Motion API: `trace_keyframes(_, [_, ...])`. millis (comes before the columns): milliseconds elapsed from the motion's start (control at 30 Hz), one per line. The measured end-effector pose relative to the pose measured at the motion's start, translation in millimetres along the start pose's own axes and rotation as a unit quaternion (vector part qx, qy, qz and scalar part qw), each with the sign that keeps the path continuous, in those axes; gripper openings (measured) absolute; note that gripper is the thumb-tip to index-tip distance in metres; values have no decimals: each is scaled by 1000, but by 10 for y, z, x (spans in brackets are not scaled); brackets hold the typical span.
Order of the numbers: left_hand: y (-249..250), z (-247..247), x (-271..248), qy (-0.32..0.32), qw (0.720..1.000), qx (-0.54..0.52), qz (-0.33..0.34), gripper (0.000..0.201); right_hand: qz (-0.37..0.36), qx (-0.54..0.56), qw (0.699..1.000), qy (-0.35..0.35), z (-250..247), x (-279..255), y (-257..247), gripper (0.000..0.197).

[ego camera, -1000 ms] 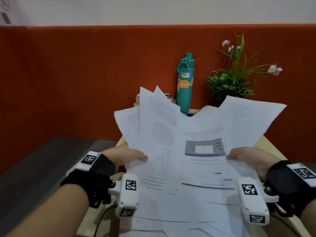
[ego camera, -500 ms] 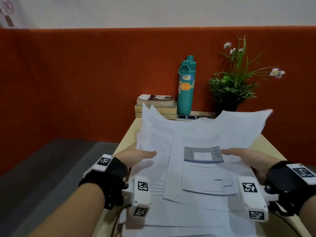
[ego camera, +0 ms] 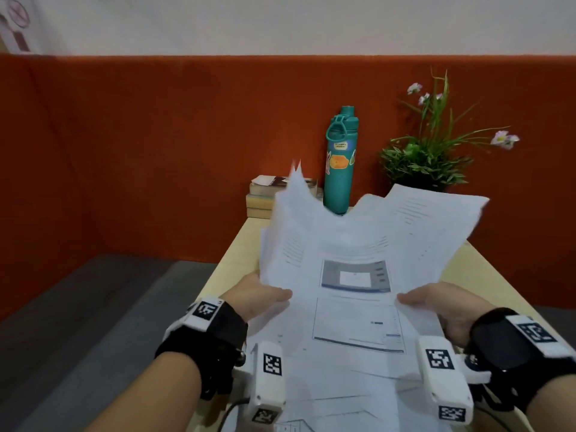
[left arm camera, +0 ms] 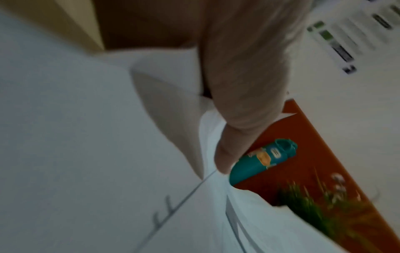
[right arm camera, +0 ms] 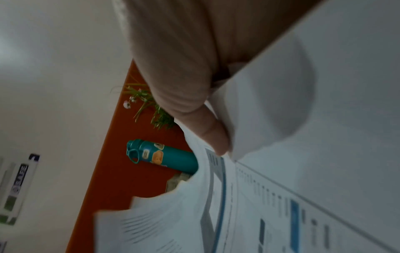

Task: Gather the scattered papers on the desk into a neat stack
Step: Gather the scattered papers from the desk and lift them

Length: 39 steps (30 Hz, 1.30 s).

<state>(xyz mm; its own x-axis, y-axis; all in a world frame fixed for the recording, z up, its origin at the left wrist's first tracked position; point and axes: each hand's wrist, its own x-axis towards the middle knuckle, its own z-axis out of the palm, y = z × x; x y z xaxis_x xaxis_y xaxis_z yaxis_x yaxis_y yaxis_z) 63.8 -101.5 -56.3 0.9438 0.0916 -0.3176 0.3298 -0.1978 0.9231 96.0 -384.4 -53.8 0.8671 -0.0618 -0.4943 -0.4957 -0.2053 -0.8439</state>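
At about eight o'clock in the head view, the left hand (ego camera: 258, 299) pinches the left edge of the papers (ego camera: 352, 275), thumb on top and the fingers hidden underneath; the left wrist view shows the same thumb (left arm camera: 244, 95) pressed flat against the sheets (left arm camera: 86, 137), so the grip is a narrow pinch on the paper. The papers fill the middle of the view, lifted off the desk (ego camera: 237, 257) as a loose, fanned bundle whose edges do not line up: one corner sticks up toward twelve o'clock and another spreads out toward two o'clock, and the top sheet carries a grey printed box with lines of text. More sheets lie lower down at six o'clock, between the two wrists. Beyond the bundle, at the far edge of the desk around twelve o'clock, a stack of books (ego camera: 268, 194) sits just beside a teal bottle (ego camera: 340, 160), and a potted plant (ego camera: 427, 157) with small pale flowers stands toward one o'clock against the orange wall panel (ego camera: 156, 151). At about four o'clock the right hand (ego camera: 442, 307) pinches the right edge of the papers in the same way, its thumb (right arm camera: 194, 95) lying on the printed face, the grip narrow and closed on the sheets.
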Motion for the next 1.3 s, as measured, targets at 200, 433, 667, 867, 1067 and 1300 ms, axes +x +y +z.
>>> trace_keyframes(200, [37, -37, -38, 64, 997, -7, 41, 41, -44, 32, 998, 8, -48, -33, 33, 26])
trace_keyframes(433, [-50, -152, -99, 19, 1000, -4, -8, 43, -26, 23, 998, -53, -15, -194, 17, 22])
trace_keyframes(667, [16, -381, -183, 0, 992, -121, 26, 20, -77, 121, 987, -69, -22, -354, 1, 45])
trace_keyframes(867, [514, -270, -258, 91, 976, -139, 143, 67, -253, 172, 951, 42, 6, -440, -491, 34])
trace_keyframes(1067, [634, -74, -391, 116, 961, -157, 196, 70, -334, 186, 916, 121, -2, -296, -565, 129])
trace_keyframes(1300, [617, -356, -303, 95, 947, -235, 198, 119, -389, 226, 892, 44, -174, -511, -646, 13])
